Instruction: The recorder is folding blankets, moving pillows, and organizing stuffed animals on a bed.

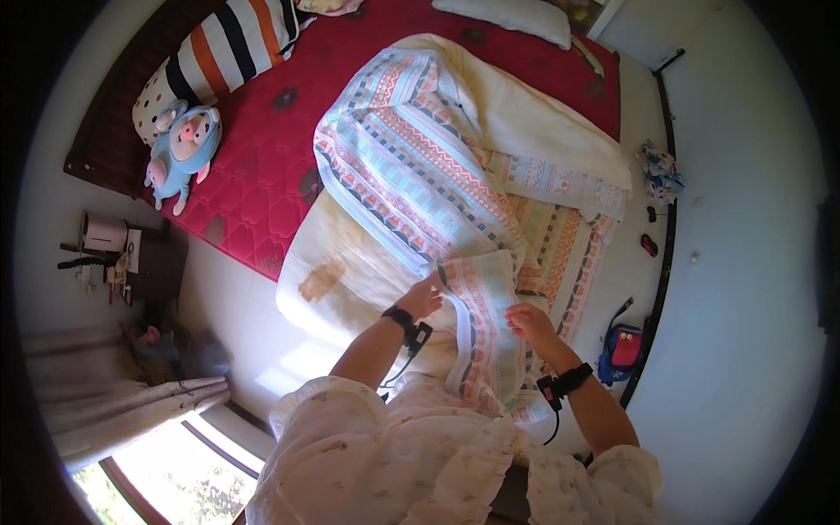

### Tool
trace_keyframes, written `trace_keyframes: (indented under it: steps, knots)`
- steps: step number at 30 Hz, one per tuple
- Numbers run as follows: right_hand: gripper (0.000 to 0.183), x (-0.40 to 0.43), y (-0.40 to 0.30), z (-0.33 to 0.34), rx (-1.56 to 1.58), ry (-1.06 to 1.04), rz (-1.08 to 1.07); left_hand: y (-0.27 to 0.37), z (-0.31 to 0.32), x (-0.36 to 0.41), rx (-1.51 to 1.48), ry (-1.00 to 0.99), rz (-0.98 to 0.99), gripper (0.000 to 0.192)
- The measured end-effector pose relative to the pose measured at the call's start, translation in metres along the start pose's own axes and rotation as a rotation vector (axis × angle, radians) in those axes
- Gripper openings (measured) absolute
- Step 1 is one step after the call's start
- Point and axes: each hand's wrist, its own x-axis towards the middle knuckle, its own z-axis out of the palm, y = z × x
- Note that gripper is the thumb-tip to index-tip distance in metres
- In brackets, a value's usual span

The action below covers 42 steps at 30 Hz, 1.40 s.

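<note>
A patterned duvet cover [420,170] with striped bands in blue, pink and grey lies bunched over a cream quilt [367,230]. One flap of the cover hangs towards my body, between my two hands. My left hand [422,299] pinches this flap near its upper left edge; part of the grip is hidden by the hand. On the flap's right side, the curled fingers of my right hand [530,324] hold the fabric. A brown stain [321,280] marks the quilt to the left of my left hand. Both wrists wear black straps with small cabled devices.
Under the quilt is a red mattress [256,164]. A striped pillow [220,49] and a pig plush toy [187,147] rest near the headboard [98,144]. Along the right wall are a small backpack [620,354] and crumpled fabric [659,172]. A curtain [131,413] hangs at lower left.
</note>
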Motion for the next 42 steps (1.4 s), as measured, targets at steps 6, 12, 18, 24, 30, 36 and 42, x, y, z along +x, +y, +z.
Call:
trace_keyframes:
  steps: [6, 12, 18, 24, 30, 36, 42]
  knots:
    - [0.019, 0.012, -0.024, 0.002, 0.06, -0.069, -0.012, 0.008, 0.003, 0.017, 0.146, 0.129, 0.195, 0.035]
    - [0.023, 0.014, -0.055, -0.002, -0.014, -0.047, -0.161, 0.038, 0.044, -0.037, 0.842, 0.254, 0.58, 0.036]
    - [0.038, 0.003, -0.128, 0.021, -0.112, -0.1, -0.326, 0.034, 0.148, -0.158, 1.369, -0.439, 1.256, 0.026]
    - [0.063, -0.011, -0.154, 0.053, -0.719, -0.401, -0.493, 0.002, 0.153, -0.186, 1.649, -0.743, 1.365, 0.023]
    - [0.029, 0.012, -0.138, 0.068, -1.081, -0.082, -0.625, 0.004, 0.136, -0.179, 1.499, -0.681, 1.33, 0.018]
    - [0.022, 0.001, -0.133, 0.06, 0.041, -0.199, -0.053, 0.021, 0.098, -0.147, 0.525, -0.055, 0.412, 0.027]
    - [0.025, -0.001, -0.112, 0.092, -0.113, -0.138, -0.396, 0.045, 0.094, -0.124, 0.107, -0.469, 0.317, 0.024]
